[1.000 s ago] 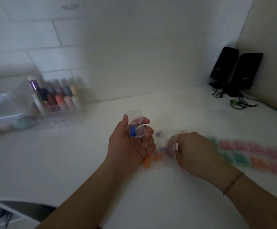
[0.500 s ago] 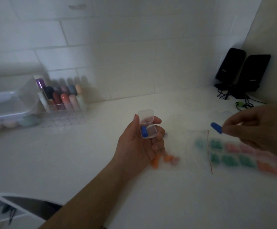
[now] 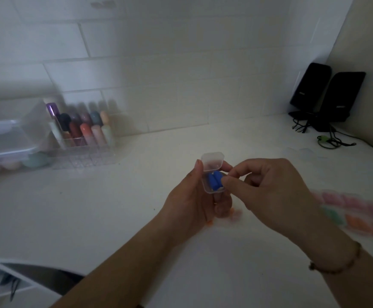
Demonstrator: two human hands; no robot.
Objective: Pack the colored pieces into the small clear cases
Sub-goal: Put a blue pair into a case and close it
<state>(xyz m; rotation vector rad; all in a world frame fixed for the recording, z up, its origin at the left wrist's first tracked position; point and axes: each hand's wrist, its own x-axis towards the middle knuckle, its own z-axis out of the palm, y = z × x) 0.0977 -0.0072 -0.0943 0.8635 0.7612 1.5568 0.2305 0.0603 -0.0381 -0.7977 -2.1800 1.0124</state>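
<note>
The left hand [image 3: 191, 196] is curled round a small clear case [image 3: 213, 174], thumb up along the case's left edge and fingers wrapped behind and under it, one fingertip showing at its right rim. The case is held just above the counter [image 3: 114, 207], its hinged lid [image 3: 212, 160] swung open and standing up at the far end, so the case's long axis runs away from the person, open side facing up toward the camera. Two blue pieces [image 3: 215, 181] lie side by side in the tray, their long axes running along the case, roughly from the near end toward the lid.

The right hand [image 3: 270, 192] meets the left at the case's right edge. Its thumb and forefinger are drawn together, tips touching the right-hand blue piece at the rim; whether they pinch it or only press it down cannot be told. The other fingers are loosely curled behind.

Under and just beyond the left hand's fingers, blurred orange pieces [image 3: 234, 213] lie on the counter. To the right of the right hand a blurred spread of pink, green and orange pieces [image 3: 363, 216] runs off toward the frame edge. Well to the left of the left hand, against the tiled wall, a clear organiser [image 3: 85, 150] holds upright coloured tubes. Far beyond the right hand, in the corner, stand two black speakers [image 3: 328, 96] with tangled cables.
</note>
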